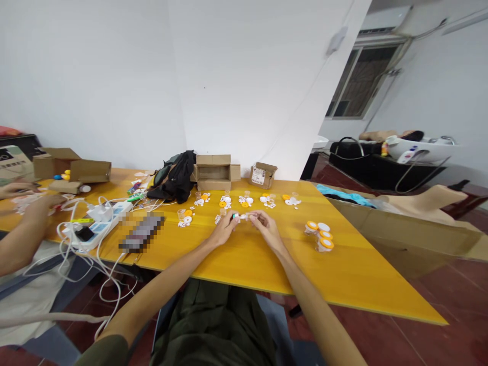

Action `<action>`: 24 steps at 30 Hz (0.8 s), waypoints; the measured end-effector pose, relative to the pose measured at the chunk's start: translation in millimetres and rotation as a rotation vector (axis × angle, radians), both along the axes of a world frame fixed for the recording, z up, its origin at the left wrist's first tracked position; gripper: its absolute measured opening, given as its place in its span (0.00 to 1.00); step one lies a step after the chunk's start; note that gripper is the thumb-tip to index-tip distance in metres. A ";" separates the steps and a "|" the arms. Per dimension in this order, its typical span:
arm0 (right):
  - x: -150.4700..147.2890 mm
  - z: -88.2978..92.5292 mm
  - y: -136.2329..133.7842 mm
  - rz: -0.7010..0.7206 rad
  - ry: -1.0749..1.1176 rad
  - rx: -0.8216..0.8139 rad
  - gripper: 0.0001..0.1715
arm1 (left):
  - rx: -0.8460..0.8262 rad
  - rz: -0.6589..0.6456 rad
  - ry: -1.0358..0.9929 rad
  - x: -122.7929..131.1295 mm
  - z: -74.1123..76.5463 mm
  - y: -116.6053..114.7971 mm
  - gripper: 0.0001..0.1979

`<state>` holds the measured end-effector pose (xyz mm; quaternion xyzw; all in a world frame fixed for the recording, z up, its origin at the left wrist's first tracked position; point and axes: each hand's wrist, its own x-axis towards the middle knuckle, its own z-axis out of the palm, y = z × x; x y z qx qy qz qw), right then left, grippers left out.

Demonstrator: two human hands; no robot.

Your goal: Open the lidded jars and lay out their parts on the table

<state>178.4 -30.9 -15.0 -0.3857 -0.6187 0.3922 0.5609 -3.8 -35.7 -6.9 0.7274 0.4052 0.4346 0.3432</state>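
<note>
My left hand (224, 232) is closed in a pinch on a small white part (243, 217) above the yellow table. Across from it, my right hand (269, 230) pinches a small clear part (251, 217); the two parts are close together, and I cannot tell whether they touch. Just beyond my hands lie small groups of pieces: clear cups (227, 193), orange rings (244, 205), white discs (263, 200) and white perforated pieces (272, 205). To the right of my right hand stand several clear jars with orange-and-white lids (326, 244).
Two open cardboard boxes (213, 185) (263, 175) and a black bag (173, 178) stand along the wall. On the left are a phone-like device (142, 233), a white power strip (104, 223) with tangled cables, and another person's arm (23, 234). A large carton (381, 229) borders the table's right side.
</note>
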 end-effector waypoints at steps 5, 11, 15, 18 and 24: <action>0.9 -0.6 -2.4 -0.253 -0.223 0.124 0.20 | 0.032 0.066 -0.120 -1.0 -2.9 0.6 0.16; 0.9 -12.3 -0.3 -0.465 -0.809 0.058 0.03 | -0.003 0.122 -0.198 -0.8 -6.7 2.5 0.16; -0.6 -14.8 2.5 -0.506 -0.970 -0.017 0.07 | 0.011 0.133 -0.225 -0.4 -6.7 1.7 0.16; -2.5 -11.9 7.6 -0.494 -1.031 -0.022 0.08 | 0.014 0.133 -0.225 -0.9 -7.4 1.9 0.16; -6.4 -8.1 30.0 -0.482 -1.013 -0.068 0.07 | 0.055 0.123 -0.258 -1.9 -11.3 3.4 0.18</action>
